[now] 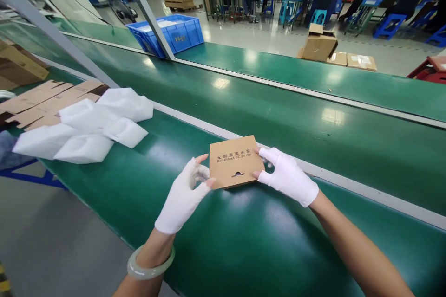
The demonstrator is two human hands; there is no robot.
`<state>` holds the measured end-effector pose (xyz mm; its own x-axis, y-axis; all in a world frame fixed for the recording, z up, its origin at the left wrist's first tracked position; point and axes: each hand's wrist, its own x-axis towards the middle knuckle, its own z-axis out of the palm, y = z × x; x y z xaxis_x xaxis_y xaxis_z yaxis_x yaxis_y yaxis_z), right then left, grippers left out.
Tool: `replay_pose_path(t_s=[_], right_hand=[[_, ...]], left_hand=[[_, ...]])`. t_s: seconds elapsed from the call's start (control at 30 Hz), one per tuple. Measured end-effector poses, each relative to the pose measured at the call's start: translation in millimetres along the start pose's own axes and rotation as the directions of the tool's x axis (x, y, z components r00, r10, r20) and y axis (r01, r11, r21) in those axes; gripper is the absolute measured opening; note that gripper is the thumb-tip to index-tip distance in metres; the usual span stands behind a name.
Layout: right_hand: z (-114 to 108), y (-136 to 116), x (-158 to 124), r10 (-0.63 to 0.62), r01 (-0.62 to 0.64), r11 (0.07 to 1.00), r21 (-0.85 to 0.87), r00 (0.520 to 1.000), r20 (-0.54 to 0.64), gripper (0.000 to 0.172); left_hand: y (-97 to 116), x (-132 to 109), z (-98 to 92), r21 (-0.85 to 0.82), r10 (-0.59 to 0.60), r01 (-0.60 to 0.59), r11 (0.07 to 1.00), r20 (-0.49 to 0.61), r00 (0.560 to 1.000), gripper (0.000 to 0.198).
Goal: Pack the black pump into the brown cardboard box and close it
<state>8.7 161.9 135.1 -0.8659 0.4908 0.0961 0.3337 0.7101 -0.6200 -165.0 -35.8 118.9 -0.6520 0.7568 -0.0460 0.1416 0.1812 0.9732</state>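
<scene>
A flat brown cardboard box [232, 161] printed "Brushless DC pump" is held between my two hands, just over the green work surface [146, 185]. Its lid is closed, with a small tab slot near the front edge. My left hand [184, 195], in a white glove with bare fingertips, grips the box's left side with thumb and fingers. On the right side, my right hand [285, 176], gloved the same way, pinches the edge. What lies inside the box is hidden.
White foam pouches [94, 125] lie to the left, beside flattened cardboard pieces [38, 102]. A blue crate [181, 35] stands across the green conveyor belt [244, 93], near a slanted metal post [146, 9]. Several people sit working in the background, beyond some cartons [317, 46].
</scene>
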Motion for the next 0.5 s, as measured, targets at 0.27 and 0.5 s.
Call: replay_pose_path(t_s=[0.27, 0.5], right_hand=[[9.0, 14.8, -0.8, -0.141, 0.141, 0.971, 0.195, 0.99, -0.012, 0.049], [14.5, 12.2, -2.1, -0.274, 0.313, 0.938, 0.148, 0.932, -0.236, 0.027]], left_hand=[[17.5, -2.0, 1.8, 0.128, -0.119, 0.105, 0.986, 0.106, 0.987, 0.071], [5.7, 4.9, 1.9, -0.189, 0.016, -0.004, 0.982, 0.06, 0.998, 0.052]])
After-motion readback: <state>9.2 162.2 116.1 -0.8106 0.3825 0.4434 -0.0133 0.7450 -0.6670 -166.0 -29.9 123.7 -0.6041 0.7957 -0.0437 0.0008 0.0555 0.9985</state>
